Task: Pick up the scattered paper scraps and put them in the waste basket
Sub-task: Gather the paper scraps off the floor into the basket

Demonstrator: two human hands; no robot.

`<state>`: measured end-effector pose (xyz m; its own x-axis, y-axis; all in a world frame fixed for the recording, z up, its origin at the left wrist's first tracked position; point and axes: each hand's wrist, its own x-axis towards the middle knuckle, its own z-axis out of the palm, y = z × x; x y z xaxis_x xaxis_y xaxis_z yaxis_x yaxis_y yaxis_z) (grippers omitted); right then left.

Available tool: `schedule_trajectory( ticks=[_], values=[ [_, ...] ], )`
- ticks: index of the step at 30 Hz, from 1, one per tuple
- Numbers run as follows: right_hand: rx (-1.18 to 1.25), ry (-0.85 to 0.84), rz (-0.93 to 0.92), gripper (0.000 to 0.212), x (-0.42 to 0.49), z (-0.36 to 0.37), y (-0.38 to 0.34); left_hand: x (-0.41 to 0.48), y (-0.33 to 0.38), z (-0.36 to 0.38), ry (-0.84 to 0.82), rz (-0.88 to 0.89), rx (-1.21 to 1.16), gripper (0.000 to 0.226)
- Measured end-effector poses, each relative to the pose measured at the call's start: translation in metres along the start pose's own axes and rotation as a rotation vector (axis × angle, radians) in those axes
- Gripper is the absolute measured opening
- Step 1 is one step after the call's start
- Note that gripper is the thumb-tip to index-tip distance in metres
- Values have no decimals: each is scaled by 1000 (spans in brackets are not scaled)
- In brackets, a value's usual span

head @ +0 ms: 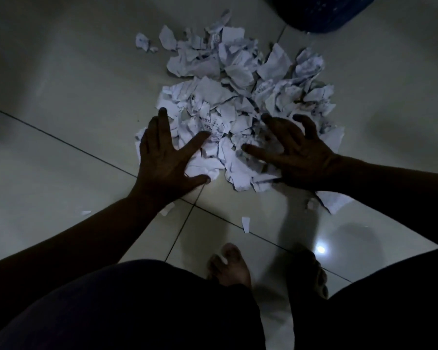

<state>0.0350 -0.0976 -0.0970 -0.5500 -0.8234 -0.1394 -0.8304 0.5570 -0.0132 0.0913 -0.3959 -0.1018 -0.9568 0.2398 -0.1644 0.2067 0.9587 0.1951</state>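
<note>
The left hand (166,160) and right hand (297,154) are lying palm-down with fingers (162,120) spread apart, gripping nothing, resting on the 6 o'clock edge of the scraps (238,79). The scraps are sitting heaped on the tiled floor (61,72), with a few strays (245,224) lying toward 6 o'clock, near a bare foot (230,269). The dark basket (324,13) is standing at 1 o'clock from the heap, apart from it.
</note>
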Motion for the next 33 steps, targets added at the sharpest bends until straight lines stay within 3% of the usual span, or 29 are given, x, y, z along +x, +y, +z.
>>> schedule_trajectory(
  ticks=[3,7,10,13,15,17,21,26,29,31,33],
  values=[
    [58,32,23,70,9,-10,-14,-1,2,-4,33,-84,-34,87],
    [133,-82,-85,101,7,-11,-62,-15,-1,-11,151,-158,-76,78],
    [147,-203,-41,116,7,4,-86,-25,-8,-19,-17,-308,-123,96],
    [176,-80,51,103,18,6,-75,-28,-21,-27,-386,-441,-204,130],
    [167,51,137,87,29,4,-61,-28,-28,-31,-548,-463,-181,142],
    [144,111,222,77,35,1,-46,-27,-32,-32,-567,-412,-96,143],
    [176,142,372,87,33,-12,-28,-15,-35,-30,-418,-275,-19,135],
    [273,193,706,99,14,-24,-22,24,-25,-30,-235,-316,-190,115],
    [458,184,1090,111,4,-29,-32,44,-13,-32,-127,-315,-331,107],
    [609,145,1364,115,2,-26,-42,58,-6,-36,-187,-337,-450,112],
    [737,137,1466,116,8,-21,-54,68,-4,-43,-318,-382,-520,117]
  ],
)
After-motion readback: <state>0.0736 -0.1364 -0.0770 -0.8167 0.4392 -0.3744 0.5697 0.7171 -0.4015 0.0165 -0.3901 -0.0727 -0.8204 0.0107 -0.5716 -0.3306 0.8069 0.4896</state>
